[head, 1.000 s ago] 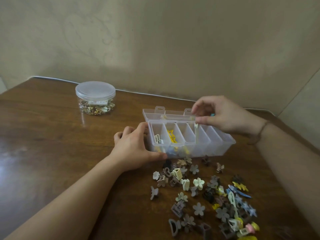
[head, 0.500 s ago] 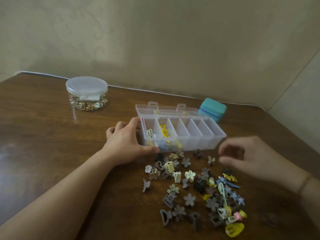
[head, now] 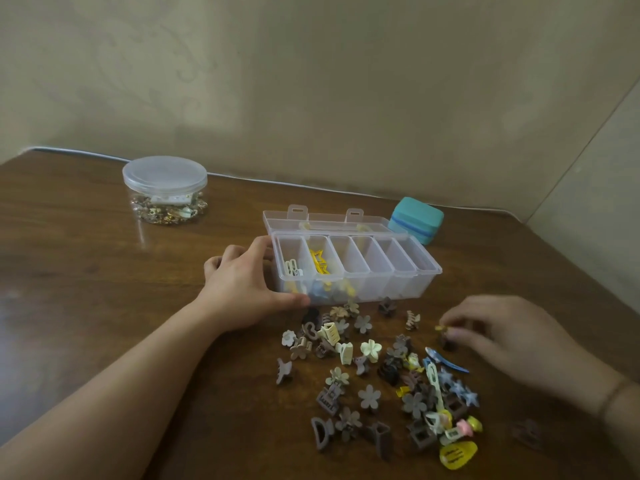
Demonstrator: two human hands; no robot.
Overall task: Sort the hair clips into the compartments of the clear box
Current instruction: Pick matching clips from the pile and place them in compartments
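A dark brown wooden table (head: 86,289) with a glossy, softly reflecting top stands against a plain beige wall (head: 311,81), which meets a second wall (head: 595,188) in a corner at right.

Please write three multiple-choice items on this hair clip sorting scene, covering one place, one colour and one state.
1. Where does the teal rounded case stand?
A. behind the clear plastic compartment box
B. left of the round jar
C. on the clip pile

2. What colour is the star-shaped clip in the second compartment from the left?
A. blue
B. yellow
C. brown

3. What is the right hand doing?
A. resting flat
B. closing the lid
C. pinching a small yellow clip

Answers: 1 A, it sits past the box's far right corner; 2 B, it shows bright yellow; 3 C, fingertips meet on it at the pile's edge.
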